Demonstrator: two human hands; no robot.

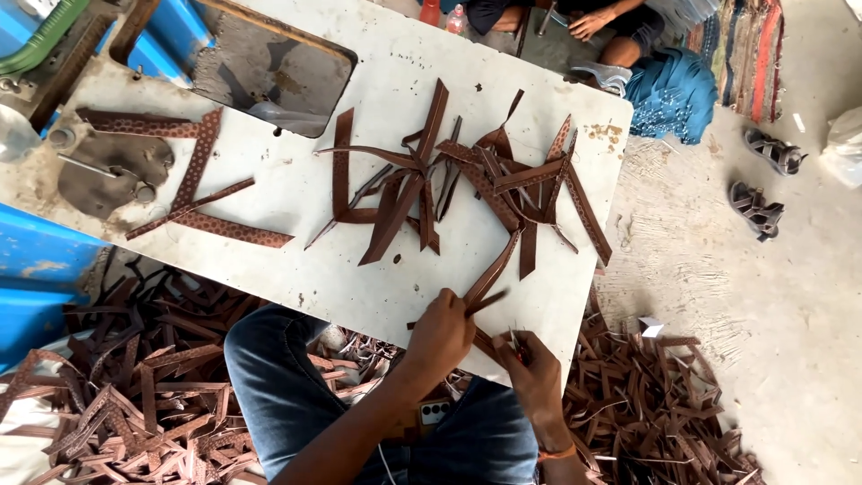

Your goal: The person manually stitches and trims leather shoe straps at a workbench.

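You look down on a white table (296, 224) with a dark rectangular cutout (269, 67) near its far left corner. Right of the table lies a dusty concrete floor (772, 296) in daylight, with two sandals (763, 180) on it. A blue frame (36, 269) stands left of the table.

left hand (442, 334) fingers pinched, right hand (532, 370) fisted, forearms converging

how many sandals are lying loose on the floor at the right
2: one sandal lies nearer the striped mat, the other sandal just below it on the bare floor. More may lie out of view.
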